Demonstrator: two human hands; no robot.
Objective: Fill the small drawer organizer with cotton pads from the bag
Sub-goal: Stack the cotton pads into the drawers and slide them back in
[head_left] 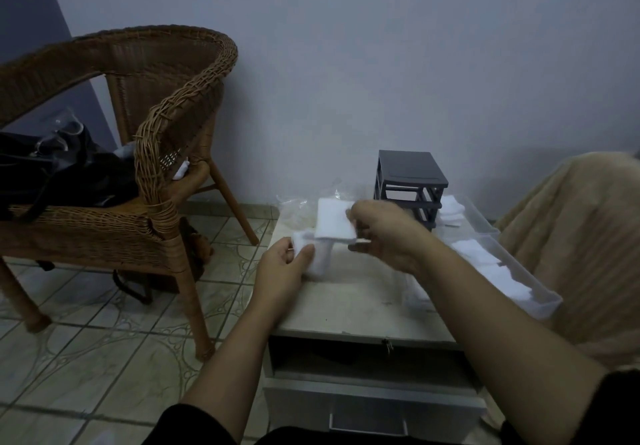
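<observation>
No text, label, brand, number or sign can be read in this view; the frame is dim and blurred in places.
</observation>
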